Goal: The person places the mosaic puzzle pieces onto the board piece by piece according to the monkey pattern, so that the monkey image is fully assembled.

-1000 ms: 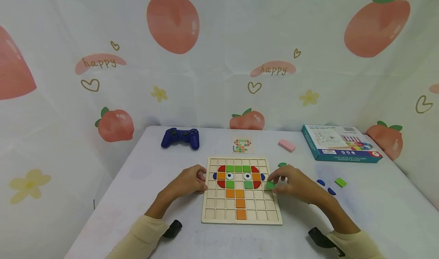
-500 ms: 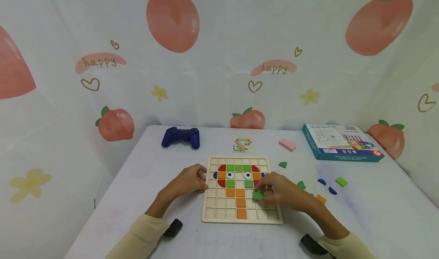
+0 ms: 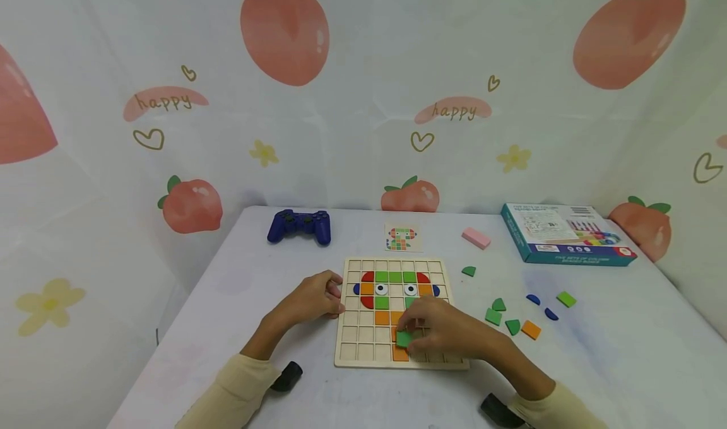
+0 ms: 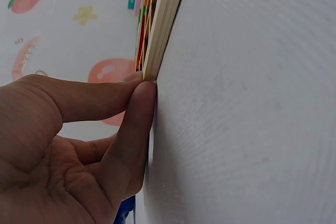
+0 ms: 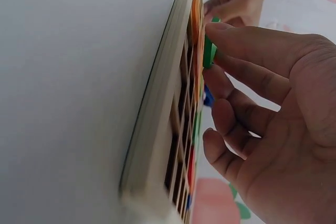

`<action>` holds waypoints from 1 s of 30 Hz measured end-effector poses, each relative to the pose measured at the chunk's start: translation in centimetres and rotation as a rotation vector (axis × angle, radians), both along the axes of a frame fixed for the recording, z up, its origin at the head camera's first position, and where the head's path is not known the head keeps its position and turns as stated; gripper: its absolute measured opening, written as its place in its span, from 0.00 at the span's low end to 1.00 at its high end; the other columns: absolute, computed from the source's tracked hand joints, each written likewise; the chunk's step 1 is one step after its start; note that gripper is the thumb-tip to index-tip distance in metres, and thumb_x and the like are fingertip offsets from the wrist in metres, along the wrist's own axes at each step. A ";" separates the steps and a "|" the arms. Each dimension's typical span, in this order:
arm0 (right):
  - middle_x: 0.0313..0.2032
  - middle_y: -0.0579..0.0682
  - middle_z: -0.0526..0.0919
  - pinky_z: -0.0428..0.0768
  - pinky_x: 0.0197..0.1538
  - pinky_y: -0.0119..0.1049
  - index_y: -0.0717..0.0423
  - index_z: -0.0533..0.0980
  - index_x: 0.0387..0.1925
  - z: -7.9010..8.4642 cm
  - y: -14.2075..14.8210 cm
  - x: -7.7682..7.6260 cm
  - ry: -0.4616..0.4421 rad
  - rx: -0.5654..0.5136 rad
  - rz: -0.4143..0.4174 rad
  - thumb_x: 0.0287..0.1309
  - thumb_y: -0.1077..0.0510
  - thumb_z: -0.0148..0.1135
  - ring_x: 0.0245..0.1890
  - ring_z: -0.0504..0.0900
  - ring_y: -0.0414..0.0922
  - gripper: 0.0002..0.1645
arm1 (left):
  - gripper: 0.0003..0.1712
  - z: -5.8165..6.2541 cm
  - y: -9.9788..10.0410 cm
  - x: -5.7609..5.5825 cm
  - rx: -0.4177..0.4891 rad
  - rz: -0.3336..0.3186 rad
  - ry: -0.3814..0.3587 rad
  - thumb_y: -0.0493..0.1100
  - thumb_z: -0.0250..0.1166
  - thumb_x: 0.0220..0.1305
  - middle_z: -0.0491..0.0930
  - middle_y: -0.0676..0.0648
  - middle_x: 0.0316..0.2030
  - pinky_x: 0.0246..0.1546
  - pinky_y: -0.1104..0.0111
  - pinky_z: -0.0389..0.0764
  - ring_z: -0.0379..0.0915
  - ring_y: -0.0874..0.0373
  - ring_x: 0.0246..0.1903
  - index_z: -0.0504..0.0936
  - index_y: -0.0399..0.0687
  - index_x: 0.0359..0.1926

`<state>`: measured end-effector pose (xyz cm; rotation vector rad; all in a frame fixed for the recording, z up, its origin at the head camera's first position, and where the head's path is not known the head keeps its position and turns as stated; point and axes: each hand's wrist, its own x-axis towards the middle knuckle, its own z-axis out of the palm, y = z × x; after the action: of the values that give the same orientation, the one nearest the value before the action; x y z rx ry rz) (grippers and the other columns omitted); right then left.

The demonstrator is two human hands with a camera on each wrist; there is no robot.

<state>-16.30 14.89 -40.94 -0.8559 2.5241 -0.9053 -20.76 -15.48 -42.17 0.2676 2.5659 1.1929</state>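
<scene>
A wooden grid board point(image 3: 364, 353) lies on the table, with red, green, orange and blue tiles and two eye tiles set in its upper cells. Down its middle runs a short column of orange tiles point(image 3: 382, 318). My left hand point(image 3: 311, 298) pinches the board's left edge, thumb and finger meeting at the rim in the left wrist view. Between the thumb and fingers of my right hand point(image 3: 451, 329) is a green tile point(image 3: 404, 339), held over the lower middle cells. It overlaps the orange column in the head view. The right hand hides several lower right cells.
Loose green point(image 3: 493, 317), orange point(image 3: 531, 330) and blue pieces lie right of the board. Behind it are a pattern card point(image 3: 404, 237) and a pink block point(image 3: 476, 238). A blue game controller point(image 3: 299, 227) sits back left, a flat box point(image 3: 568, 235) back right.
My right hand has carried the green tile leftward and nearer, from the board's right edge to the lower middle cells. The left hand has stayed at the left edge.
</scene>
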 end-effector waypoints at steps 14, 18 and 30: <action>0.37 0.31 0.80 0.76 0.46 0.33 0.41 0.89 0.45 0.2 -2.9 0.3 0.000 0.013 0.046 0.58 0.51 0.79 0.44 0.74 0.37 0.13 | 0.30 0.0 0.0 0.0 -0.013 0.000 0.010 0.33 0.77 0.60 0.81 0.47 0.40 0.42 0.65 0.82 0.77 0.57 0.37 0.77 0.33 0.62; 0.37 0.30 0.81 0.77 0.46 0.32 0.40 0.89 0.45 0.1 -3.3 0.3 -0.013 0.021 0.048 0.57 0.51 0.79 0.45 0.73 0.36 0.13 | 0.30 0.0 0.0 0.0 -0.015 0.001 0.012 0.33 0.77 0.59 0.81 0.47 0.40 0.43 0.65 0.82 0.77 0.57 0.37 0.78 0.34 0.62; 0.35 0.30 0.81 0.78 0.45 0.31 0.41 0.90 0.45 0.5 -3.9 0.7 -0.008 0.062 0.068 0.57 0.54 0.77 0.45 0.72 0.36 0.13 | 0.30 0.1 0.2 0.1 -0.026 0.011 0.009 0.33 0.77 0.59 0.81 0.47 0.40 0.43 0.65 0.83 0.77 0.57 0.37 0.78 0.34 0.62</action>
<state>-15.63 10.98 -40.46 -0.9108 2.4871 -0.8035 -20.69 -15.32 -42.04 0.2541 2.5915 1.1644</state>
